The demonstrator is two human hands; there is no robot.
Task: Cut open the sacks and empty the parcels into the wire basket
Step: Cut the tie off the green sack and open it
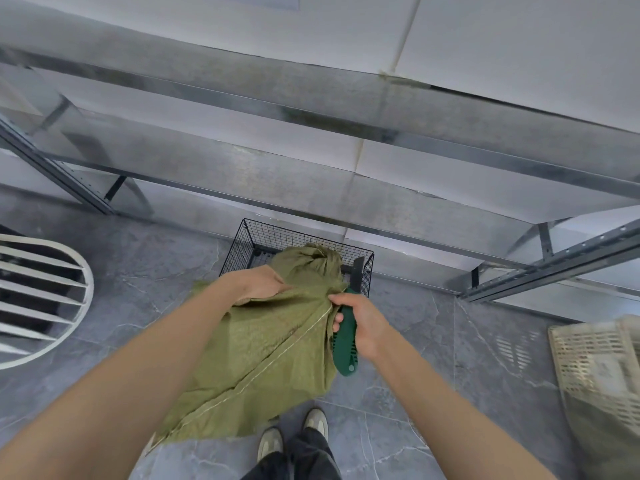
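Left hand (256, 284) clutches one sack (270, 355) over one wire basket (273, 239); right hand (365, 323) grips it and one knife (344, 346).

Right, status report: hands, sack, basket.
Left hand grips green woven sack, bunched end over black wire basket. Right hand holds green-handled cutter, pinches sack edge. No parcels visible; sack hides basket's inside.

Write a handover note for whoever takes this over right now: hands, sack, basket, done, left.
Left hand grips the olive woven sack below its bunched end.
Right hand holds a green-handled cutter and pinches the sack's seam edge.
Sack hangs limp in front of the black wire basket, bunched end over its rim.
Done: unclear; the sack hides most of the basket.
Left: probably finish emptying it, then check the basket.
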